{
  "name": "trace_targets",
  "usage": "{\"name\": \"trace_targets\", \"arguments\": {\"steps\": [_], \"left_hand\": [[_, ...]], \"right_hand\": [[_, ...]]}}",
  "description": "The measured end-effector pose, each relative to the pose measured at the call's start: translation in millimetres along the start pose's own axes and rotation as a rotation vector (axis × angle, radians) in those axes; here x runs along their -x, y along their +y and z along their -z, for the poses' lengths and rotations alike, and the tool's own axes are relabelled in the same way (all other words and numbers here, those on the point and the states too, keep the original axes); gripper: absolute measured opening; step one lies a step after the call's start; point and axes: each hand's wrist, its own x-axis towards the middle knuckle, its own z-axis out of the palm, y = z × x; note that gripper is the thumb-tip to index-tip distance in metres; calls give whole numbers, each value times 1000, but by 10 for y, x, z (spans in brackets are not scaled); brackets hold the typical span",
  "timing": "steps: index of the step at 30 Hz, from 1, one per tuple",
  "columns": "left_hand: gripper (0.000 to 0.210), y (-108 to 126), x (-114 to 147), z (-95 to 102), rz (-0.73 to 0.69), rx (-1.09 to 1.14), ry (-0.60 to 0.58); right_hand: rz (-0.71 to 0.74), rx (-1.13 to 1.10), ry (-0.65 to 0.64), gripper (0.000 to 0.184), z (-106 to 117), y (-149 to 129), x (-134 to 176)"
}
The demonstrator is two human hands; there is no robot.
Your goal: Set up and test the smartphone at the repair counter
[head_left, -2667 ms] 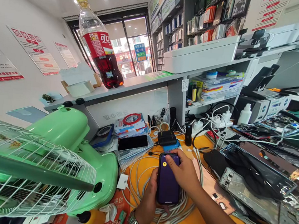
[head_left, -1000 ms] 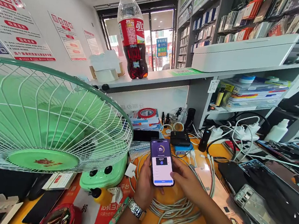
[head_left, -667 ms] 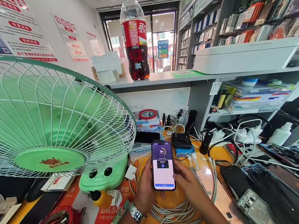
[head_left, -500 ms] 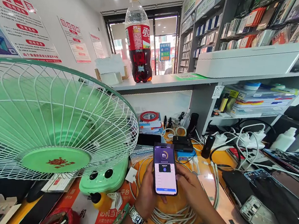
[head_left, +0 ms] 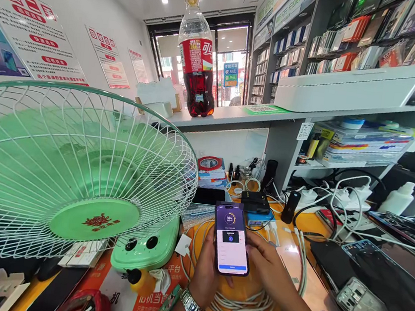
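A smartphone (head_left: 233,251) is held upright in front of me, its lit screen showing a purple top with 39% and a white lower part with a blue button. My left hand (head_left: 205,267) is wrapped around its left side and back; a metal watch (head_left: 192,305) sits on that wrist. At the phone's right edge, my right hand (head_left: 264,258) grips with the thumb at the side, its other fingers partly hidden behind. Beneath the hands lies a coil of pale cables (head_left: 246,309) on the orange tabletop.
A green fan (head_left: 91,217) in a wire cage fills the left. A cola bottle (head_left: 198,57) stands on the ledge ahead. Power adapters (head_left: 358,195), cables and opened phone parts (head_left: 361,303) crowd the right. A yellow bottle (head_left: 141,282) and red bowl (head_left: 102,306) stand at the lower left.
The view has shifted slightly, so most things appear a little further right and lower. The fan's head has turned somewhat to the right. Both hands keep their hold on the phone.
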Motion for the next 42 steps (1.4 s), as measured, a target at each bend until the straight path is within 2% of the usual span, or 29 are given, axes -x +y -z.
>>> {"name": "trace_targets", "arguments": {"steps": [23, 42], "left_hand": [[47, -6, 10, 0, -20, -45, 19], [52, -18, -8, -6, 30, -19, 48]], "right_hand": [[-27, 73, 13, 33, -28, -72, 11], [-23, 148, 58, 35, -16, -40, 7]]}}
